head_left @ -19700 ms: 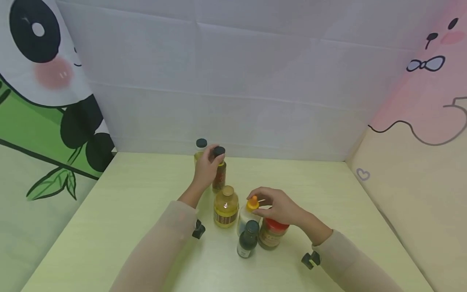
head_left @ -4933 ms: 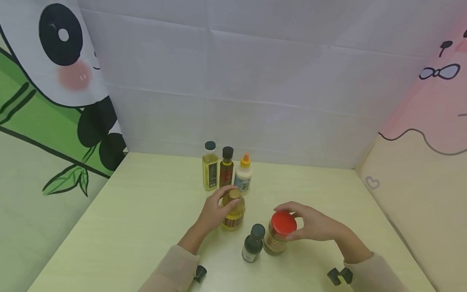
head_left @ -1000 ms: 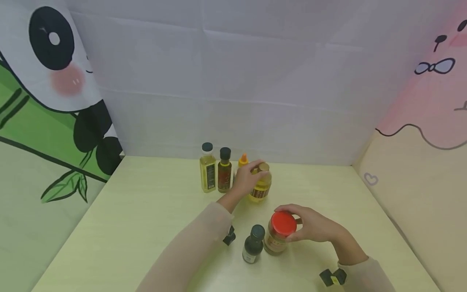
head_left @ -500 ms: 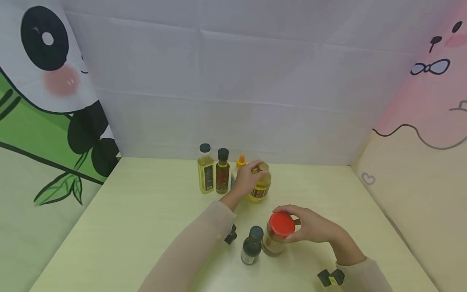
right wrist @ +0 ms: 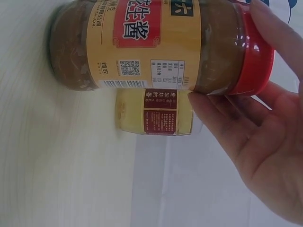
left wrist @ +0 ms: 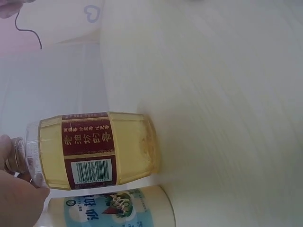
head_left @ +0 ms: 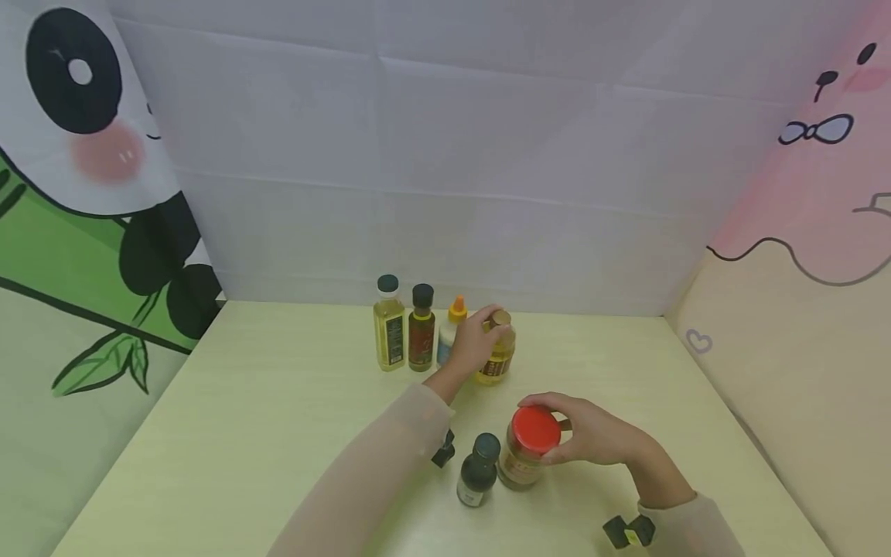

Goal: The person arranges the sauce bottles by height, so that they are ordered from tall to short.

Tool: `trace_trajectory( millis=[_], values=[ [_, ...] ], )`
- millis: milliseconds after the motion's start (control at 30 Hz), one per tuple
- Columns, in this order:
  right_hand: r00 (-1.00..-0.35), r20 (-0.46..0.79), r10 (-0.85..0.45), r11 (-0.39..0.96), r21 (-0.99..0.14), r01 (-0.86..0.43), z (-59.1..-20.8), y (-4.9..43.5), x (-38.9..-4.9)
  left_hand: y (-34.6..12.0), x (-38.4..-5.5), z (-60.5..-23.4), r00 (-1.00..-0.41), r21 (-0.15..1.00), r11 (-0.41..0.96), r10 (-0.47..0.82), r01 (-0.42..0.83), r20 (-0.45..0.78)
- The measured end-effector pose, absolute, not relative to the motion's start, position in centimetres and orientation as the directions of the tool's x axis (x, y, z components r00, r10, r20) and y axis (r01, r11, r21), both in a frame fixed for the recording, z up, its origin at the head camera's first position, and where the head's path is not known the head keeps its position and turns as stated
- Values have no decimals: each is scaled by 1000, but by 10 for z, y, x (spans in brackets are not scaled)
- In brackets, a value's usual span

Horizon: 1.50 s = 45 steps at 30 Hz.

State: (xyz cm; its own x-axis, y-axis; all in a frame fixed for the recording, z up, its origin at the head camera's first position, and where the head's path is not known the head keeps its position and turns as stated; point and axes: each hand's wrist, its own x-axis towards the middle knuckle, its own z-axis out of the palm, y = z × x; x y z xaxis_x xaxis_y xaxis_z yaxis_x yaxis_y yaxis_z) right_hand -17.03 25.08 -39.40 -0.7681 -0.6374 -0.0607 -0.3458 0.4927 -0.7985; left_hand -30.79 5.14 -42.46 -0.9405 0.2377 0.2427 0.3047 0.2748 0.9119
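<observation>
My left hand (head_left: 473, 340) holds a yellow cooking oil bottle (head_left: 497, 363) by its capped neck; the bottle stands upright at the right end of a row. In the left wrist view its dark red label faces the camera. Fingers and thumb of my right hand (head_left: 595, 433) grip the red lid of a peanut butter jar (head_left: 518, 468), upright on the table. Left of that jar stands a small dark bottle (head_left: 476, 476). Behind my left hand, partly hidden, is a salad dressing bottle (head_left: 445, 340) with an orange tip.
The row continues leftward with a dark red-brown bottle (head_left: 421, 336) and a tall pale oil bottle (head_left: 390, 333). A white sheet (head_left: 445, 193) rises behind the table (head_left: 264, 433); printed cloths flank both sides.
Since the oldest frame, the dressing bottle went back into the row. Later my left hand carried the oil bottle back and right beside it. Over the last second only the head view shifts slightly.
</observation>
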Motion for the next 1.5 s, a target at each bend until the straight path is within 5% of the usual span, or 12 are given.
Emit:
trace_trajectory(
  millis=[1500],
  values=[
    [-770, -58, -636, 489, -802, -343, -398, 250, -173, 27, -298, -421, -935, 935, 240, 302, 263, 185]
  ],
)
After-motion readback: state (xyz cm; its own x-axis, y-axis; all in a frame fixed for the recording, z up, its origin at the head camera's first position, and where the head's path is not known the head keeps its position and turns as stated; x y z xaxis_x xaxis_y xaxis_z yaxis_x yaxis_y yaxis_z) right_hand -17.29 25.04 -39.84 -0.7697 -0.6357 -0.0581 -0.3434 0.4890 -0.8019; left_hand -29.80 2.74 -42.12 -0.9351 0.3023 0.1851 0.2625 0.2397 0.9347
